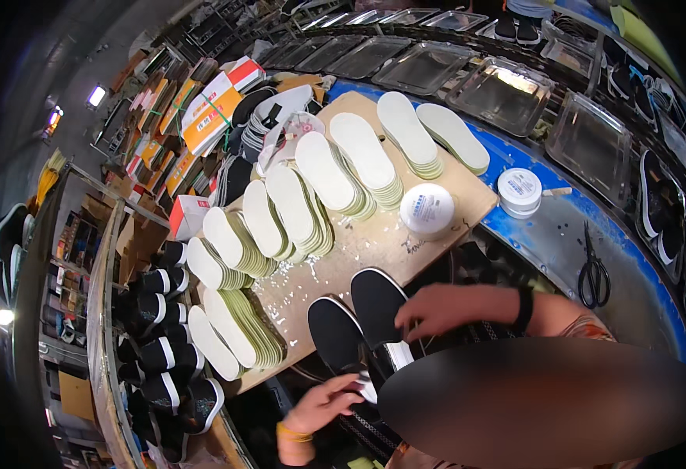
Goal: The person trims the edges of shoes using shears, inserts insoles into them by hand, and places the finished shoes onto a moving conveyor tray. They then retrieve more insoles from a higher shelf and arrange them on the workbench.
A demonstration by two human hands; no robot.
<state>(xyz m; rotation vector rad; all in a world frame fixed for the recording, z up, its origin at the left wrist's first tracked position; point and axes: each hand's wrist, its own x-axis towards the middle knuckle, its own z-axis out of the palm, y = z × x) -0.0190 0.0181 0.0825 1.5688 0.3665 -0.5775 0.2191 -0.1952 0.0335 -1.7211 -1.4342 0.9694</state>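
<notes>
Two black slip-on shoes with white edging lie side by side at the near edge of the board: the left shoe [335,332] and the right shoe [376,305]. My left hand [323,402] has its thumb and fingers closed at the opening of the left shoe, beside a white piece inside it. My right hand [456,307], with a black band on the wrist, bends its fingers onto the opening of the right shoe, where a white insole [400,356] shows. The heels of both shoes are partly hidden by a dark blurred patch.
Stacks of white insoles [237,328] line the board [343,250]. A round white tub [427,209] stands on it; another tub [519,191] and black scissors [593,270] are on the blue table. Black shoes [159,356] fill a rack at left. Metal trays [503,94] run along the back.
</notes>
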